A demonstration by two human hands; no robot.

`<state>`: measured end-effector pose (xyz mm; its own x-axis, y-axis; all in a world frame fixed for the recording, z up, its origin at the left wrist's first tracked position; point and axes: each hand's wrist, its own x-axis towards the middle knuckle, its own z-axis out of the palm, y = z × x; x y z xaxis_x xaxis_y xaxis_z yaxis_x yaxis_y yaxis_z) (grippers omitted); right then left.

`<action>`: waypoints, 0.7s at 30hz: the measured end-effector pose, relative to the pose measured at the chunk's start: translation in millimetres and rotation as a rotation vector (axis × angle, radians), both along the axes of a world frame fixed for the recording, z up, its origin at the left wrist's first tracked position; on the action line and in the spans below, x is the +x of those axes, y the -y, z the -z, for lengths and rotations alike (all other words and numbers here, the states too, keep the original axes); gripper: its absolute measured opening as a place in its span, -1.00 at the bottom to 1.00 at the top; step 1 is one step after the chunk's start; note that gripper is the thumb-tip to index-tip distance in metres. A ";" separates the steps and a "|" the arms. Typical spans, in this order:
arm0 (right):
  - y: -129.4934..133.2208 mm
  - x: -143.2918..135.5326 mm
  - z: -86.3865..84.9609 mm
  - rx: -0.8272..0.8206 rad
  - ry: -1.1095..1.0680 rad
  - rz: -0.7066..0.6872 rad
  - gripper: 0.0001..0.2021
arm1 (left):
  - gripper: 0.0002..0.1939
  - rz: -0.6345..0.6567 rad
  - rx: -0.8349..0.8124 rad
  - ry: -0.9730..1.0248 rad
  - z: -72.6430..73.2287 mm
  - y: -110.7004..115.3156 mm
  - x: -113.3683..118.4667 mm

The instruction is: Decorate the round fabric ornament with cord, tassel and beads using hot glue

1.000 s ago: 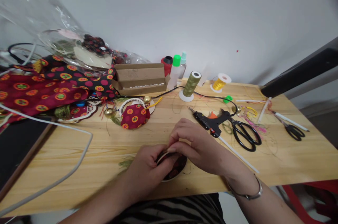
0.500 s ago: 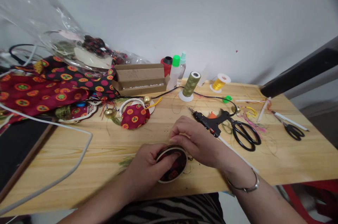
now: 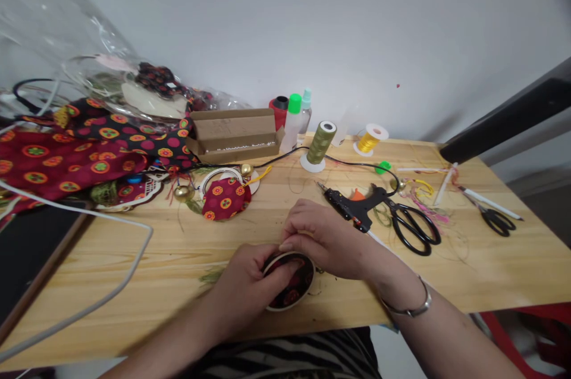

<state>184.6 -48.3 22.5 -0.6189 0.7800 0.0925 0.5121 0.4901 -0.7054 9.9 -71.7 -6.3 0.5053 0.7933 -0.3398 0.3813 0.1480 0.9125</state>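
Observation:
My left hand [image 3: 250,284] is closed round a small round fabric-covered piece [image 3: 295,291], dark with red flowers and a pale rim. The thumb lies across its face, and the piece is tilted just above the table near the front edge. At the far rim, my right hand [image 3: 314,239] has its fingers bent and pinched together; whatever they grip is hidden behind the knuckles. Green tassel threads [image 3: 211,276] stick out on the left of my left hand. Close beyond my right hand lies a black glue gun [image 3: 357,207] with a white glue stick in it.
Black-handled scissors [image 3: 414,227] lie right of the glue gun, smaller scissors [image 3: 497,221] farther right. Behind stand a green thread spool [image 3: 321,144], a yellow spool [image 3: 369,140], bottles [image 3: 292,123] and a cardboard box [image 3: 234,132]. Patterned fabric [image 3: 66,159] and a white cable [image 3: 134,275] occupy the left.
My right hand has shifted slightly left along the far rim, its fingers still pinched. My left hand keeps its hold on the round piece. The view has moved a little.

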 end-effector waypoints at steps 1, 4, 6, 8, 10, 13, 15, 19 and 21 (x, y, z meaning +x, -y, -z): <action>0.3 -0.6 -0.1 -0.010 0.011 0.006 -0.86 | -0.74 0.008 0.005 0.001 0.2 -0.2 0.1; 1.3 -1.7 0.0 -0.038 -0.001 0.065 -0.86 | -0.75 0.011 -0.003 0.035 1.3 -0.7 -0.2; 1.8 -1.6 0.4 -0.038 -0.036 0.116 -0.85 | -0.75 0.007 -0.026 0.062 2.1 -0.9 -0.9; 2.3 -1.0 0.7 -0.035 -0.065 0.115 -0.84 | -0.75 -0.001 -0.049 0.073 2.7 -0.9 -1.6; 2.7 -0.4 1.0 -0.037 -0.071 0.070 -0.86 | -0.75 -0.006 -0.068 0.069 3.1 -0.9 -1.9; 2.3 0.0 2.1 -0.024 -0.054 0.027 -0.89 | -0.75 0.001 -0.062 0.043 2.8 -1.0 -1.3; 1.4 0.1 3.7 -0.006 -0.058 0.016 -0.90 | -0.74 0.017 -0.042 0.012 2.3 -1.3 -0.6; -0.6 0.7 7.1 0.008 -0.107 0.014 -0.89 | -0.71 0.034 -0.046 -0.017 1.3 -2.7 -0.3; -0.8 1.2 7.6 0.017 -0.111 0.013 -0.89 | -0.71 0.033 -0.074 -0.017 1.2 -3.4 -0.6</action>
<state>185.8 -47.4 14.8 -0.5941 0.7854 0.1734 0.4378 0.4966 -0.7495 9.4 -68.3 -7.6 0.5243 0.7487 -0.4057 0.4027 0.2018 0.8928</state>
